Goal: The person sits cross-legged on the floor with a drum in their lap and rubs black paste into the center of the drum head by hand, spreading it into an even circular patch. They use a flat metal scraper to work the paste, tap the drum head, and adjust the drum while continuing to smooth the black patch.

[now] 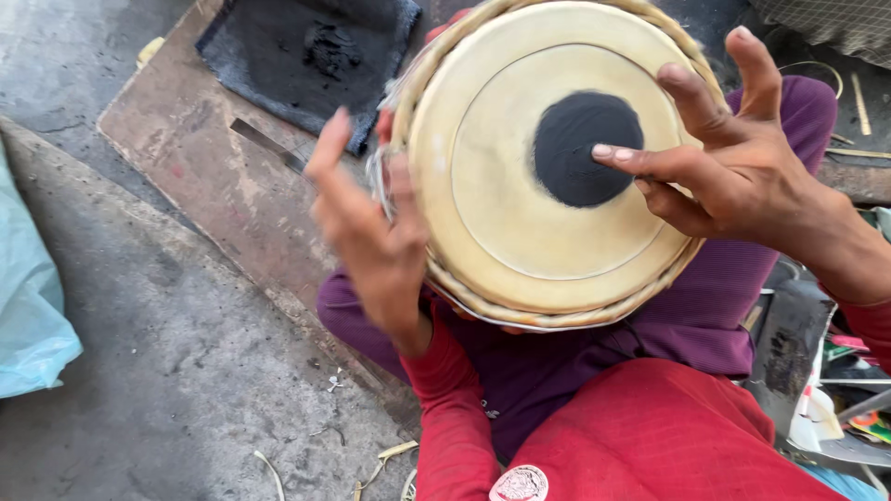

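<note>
A pale blue bag lay far left. The left hand gripped the drum rim. The right hand, fingers spread, touched its black spot.

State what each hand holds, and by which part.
The left hand grips the drum by its braided left rim. The right hand holds nothing; its fingertips touch the black spot.

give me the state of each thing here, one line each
drum: tilted on the lap, skin facing the camera
black patch: round, dark, on the drum skin
right hand: open, fingers spread, one fingertip on the black patch
left hand: blurred, at the drum's braided rim
dark cloth: lying flat on the board, black powder heaped on it
light blue bag: crumpled on the floor
</note>
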